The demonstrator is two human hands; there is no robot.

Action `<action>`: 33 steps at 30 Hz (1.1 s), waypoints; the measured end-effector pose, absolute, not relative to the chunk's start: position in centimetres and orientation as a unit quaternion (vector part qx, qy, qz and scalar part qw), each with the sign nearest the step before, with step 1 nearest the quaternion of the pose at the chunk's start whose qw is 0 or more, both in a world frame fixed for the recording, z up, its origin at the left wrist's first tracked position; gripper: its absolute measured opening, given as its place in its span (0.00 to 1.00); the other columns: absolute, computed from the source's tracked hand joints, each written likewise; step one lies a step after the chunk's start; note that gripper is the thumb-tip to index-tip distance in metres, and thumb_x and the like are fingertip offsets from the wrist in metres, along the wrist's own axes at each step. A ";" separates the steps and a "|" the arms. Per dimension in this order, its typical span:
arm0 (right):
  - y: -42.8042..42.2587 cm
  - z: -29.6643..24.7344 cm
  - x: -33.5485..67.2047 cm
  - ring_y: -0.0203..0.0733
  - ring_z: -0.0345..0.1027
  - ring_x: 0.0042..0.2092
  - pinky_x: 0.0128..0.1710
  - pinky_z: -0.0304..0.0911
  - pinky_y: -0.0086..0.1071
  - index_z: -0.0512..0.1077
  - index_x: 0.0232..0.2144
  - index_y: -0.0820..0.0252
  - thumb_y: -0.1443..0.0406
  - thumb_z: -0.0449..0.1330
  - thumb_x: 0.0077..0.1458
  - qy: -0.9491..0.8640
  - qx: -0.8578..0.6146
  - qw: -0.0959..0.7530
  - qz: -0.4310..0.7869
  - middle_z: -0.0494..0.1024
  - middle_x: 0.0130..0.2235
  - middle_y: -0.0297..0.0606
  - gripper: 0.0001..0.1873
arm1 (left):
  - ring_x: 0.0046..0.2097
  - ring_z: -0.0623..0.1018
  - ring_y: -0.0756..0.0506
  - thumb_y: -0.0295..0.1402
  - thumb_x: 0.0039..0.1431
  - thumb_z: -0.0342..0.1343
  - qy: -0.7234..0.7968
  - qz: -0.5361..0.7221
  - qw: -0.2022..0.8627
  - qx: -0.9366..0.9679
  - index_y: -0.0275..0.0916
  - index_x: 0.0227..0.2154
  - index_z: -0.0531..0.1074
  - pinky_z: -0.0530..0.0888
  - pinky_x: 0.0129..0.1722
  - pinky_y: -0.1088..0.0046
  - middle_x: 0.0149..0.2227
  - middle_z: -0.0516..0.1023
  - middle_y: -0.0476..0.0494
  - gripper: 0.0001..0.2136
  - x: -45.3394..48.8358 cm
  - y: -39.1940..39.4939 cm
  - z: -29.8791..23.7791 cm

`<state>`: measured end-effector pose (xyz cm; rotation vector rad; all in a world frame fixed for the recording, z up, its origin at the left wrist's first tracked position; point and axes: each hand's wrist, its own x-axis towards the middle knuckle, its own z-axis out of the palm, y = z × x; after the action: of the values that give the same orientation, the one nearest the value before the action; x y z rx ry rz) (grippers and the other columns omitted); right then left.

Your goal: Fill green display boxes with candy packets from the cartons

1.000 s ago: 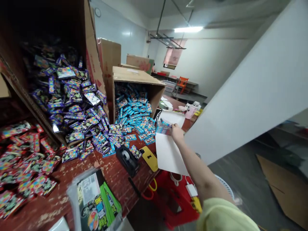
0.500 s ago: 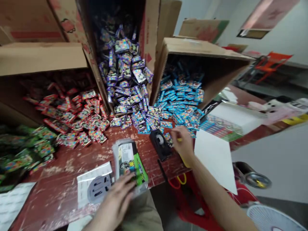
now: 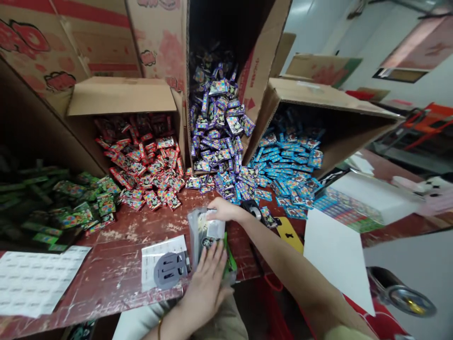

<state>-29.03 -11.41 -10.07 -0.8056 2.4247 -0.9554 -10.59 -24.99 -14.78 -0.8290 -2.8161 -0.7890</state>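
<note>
left hand [image 3: 206, 285] — fingers outstretched on packets [image 3: 215, 230]; right hand [image 3: 223, 209] — fingers bent, grip unclear

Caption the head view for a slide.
Left hand and right hand on printed plastic bags at a worn red table, before open cartons of small colorful packets.

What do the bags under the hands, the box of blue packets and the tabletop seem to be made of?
Bags: probably thin plastic, with see-through, shiny edges.
Box: cardboard, going by its plain matt brown panels.
Tabletop: perhaps painted wood; the red finish is scuffed pale in patches.
</note>
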 end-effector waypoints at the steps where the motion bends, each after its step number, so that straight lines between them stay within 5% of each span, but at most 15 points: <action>1: -10.8 -9.2 -27.8 0.33 0.59 0.26 0.25 0.53 0.27 0.72 0.20 0.65 0.55 0.63 0.47 0.863 -0.281 0.202 -0.368 0.69 0.21 0.30 0.17 | 0.67 0.49 0.34 0.30 0.60 0.51 -0.933 -0.261 0.110 -0.225 0.41 0.66 0.29 0.58 0.60 0.44 0.68 0.43 0.32 0.40 -11.1 -25.1 -13.5; 4: -10.2 -6.3 -23.2 0.34 0.60 0.25 0.26 0.56 0.27 0.72 0.23 0.64 0.53 0.59 0.52 0.812 -0.222 0.178 -0.509 0.70 0.22 0.31 0.19 | 0.64 0.60 0.32 0.27 0.62 0.47 -0.930 -0.241 0.228 -0.157 0.37 0.66 0.35 0.66 0.56 0.47 0.65 0.54 0.25 0.34 -12.7 -25.6 -10.0; 8: -11.8 -4.6 -18.0 0.35 0.60 0.25 0.26 0.57 0.28 0.70 0.21 0.63 0.54 0.61 0.51 0.778 -0.138 0.106 -0.604 0.68 0.21 0.31 0.17 | 0.50 0.77 0.36 0.31 0.64 0.47 -0.914 -0.281 0.239 -0.170 0.32 0.59 0.58 0.75 0.46 0.59 0.52 0.74 0.28 0.21 -13.4 -26.8 -7.8; 15: -13.3 -4.7 -16.6 0.47 0.65 0.40 0.42 0.57 0.37 0.72 0.28 0.58 0.53 0.66 0.46 0.893 -0.185 -0.141 -0.385 0.75 0.33 0.39 0.16 | 0.31 0.81 0.38 0.27 0.63 0.44 -0.947 -0.292 0.005 -0.131 0.36 0.34 0.75 0.70 0.28 0.68 0.29 0.82 0.37 0.12 -13.4 -28.9 -6.1; 18: -12.9 -3.7 -17.2 0.44 0.66 0.42 0.48 0.50 0.39 0.72 0.29 0.57 0.60 0.63 0.53 0.894 -0.309 -0.096 -0.310 0.76 0.33 0.36 0.07 | 0.32 0.81 0.38 0.31 0.63 0.46 -0.950 -0.277 -0.037 -0.142 0.36 0.31 0.75 0.67 0.28 0.69 0.29 0.81 0.36 0.13 -13.5 -29.6 -3.9; 21: -11.3 -3.5 -18.4 0.38 0.67 0.36 0.50 0.46 0.39 0.72 0.23 0.59 0.66 0.61 0.55 0.877 -0.377 -0.025 -0.297 0.76 0.26 0.31 0.10 | 0.25 0.78 0.42 0.33 0.60 0.49 -0.938 -0.308 -0.089 -0.133 0.38 0.24 0.74 0.64 0.25 0.72 0.23 0.79 0.40 0.13 -12.7 -31.2 -2.4; 24: -9.4 -3.3 -19.8 0.36 0.68 0.34 0.49 0.46 0.38 0.73 0.21 0.59 0.65 0.63 0.53 0.883 -0.348 -0.067 -0.309 0.77 0.26 0.31 0.10 | 0.21 0.74 0.46 0.37 0.59 0.49 -0.902 -0.392 -0.147 -0.106 0.40 0.18 0.70 0.63 0.22 0.74 0.18 0.76 0.46 0.16 -10.9 -33.9 -3.5; 29: -10.6 -0.4 -19.5 0.34 0.68 0.29 0.45 0.50 0.35 0.73 0.19 0.58 0.66 0.65 0.52 0.833 -0.421 -0.060 -0.353 0.76 0.23 0.29 0.11 | 0.32 0.79 0.40 0.42 0.54 0.54 -0.921 -0.346 -0.160 -0.080 0.41 0.30 0.76 0.68 0.30 0.72 0.27 0.80 0.41 0.10 -9.7 -36.2 -6.3; 33: -13.8 1.1 -17.4 0.37 0.70 0.36 0.50 0.51 0.38 0.74 0.21 0.58 0.70 0.63 0.52 0.836 -0.416 -0.010 -0.358 0.78 0.27 0.31 0.09 | 0.37 0.79 0.40 0.44 0.53 0.56 -0.902 -0.403 -0.094 -0.121 0.42 0.37 0.76 0.70 0.34 0.72 0.34 0.81 0.41 0.13 -11.5 -33.7 -5.2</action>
<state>-17.37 -13.76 1.08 -1.3146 2.6421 -1.1326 -11.50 -33.67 -5.17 -0.4056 -3.0175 -1.3473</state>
